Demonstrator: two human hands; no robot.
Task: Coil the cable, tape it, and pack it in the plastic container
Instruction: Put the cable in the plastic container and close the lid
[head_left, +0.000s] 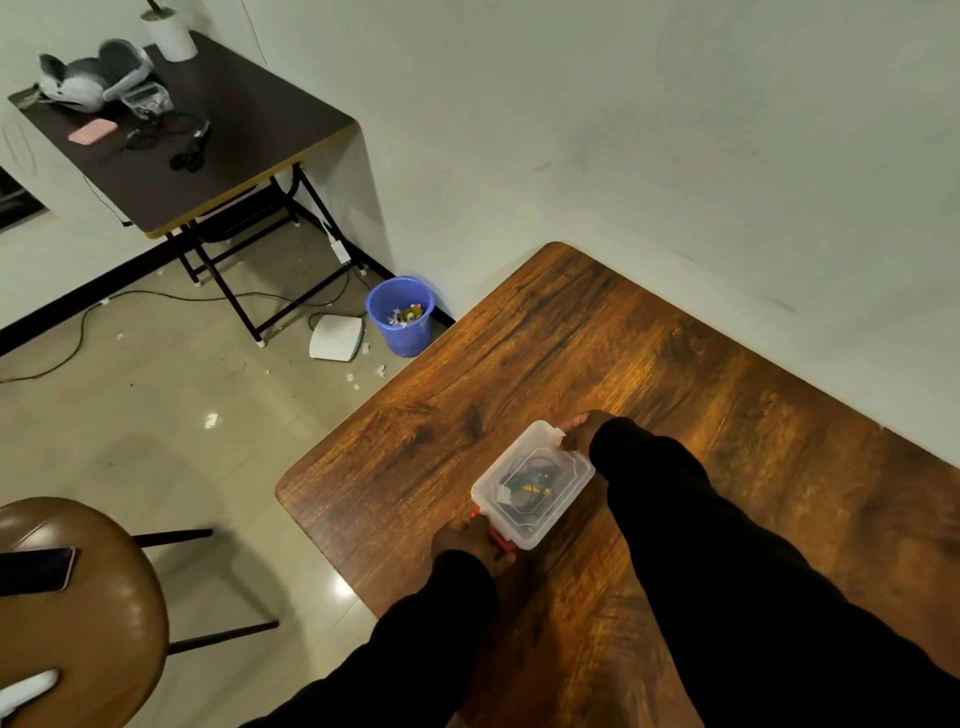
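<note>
A clear plastic container (535, 486) with its lid on sits on the wooden table (649, 364). Through the lid I see the dark coiled cable (527, 483) with a bit of yellow on it. My right hand (579, 431) grips the container's far end at its lid tab. My left hand (465, 540) holds the near end, fingers on a red latch (498, 540). Both sleeves are black.
A brown stool (78, 613) with a phone (36, 569) on it stands at the lower left. A blue waste bin (401, 314) and a white box sit on the floor beyond the table corner. A dark folding table (208, 156) carries scissors and cables.
</note>
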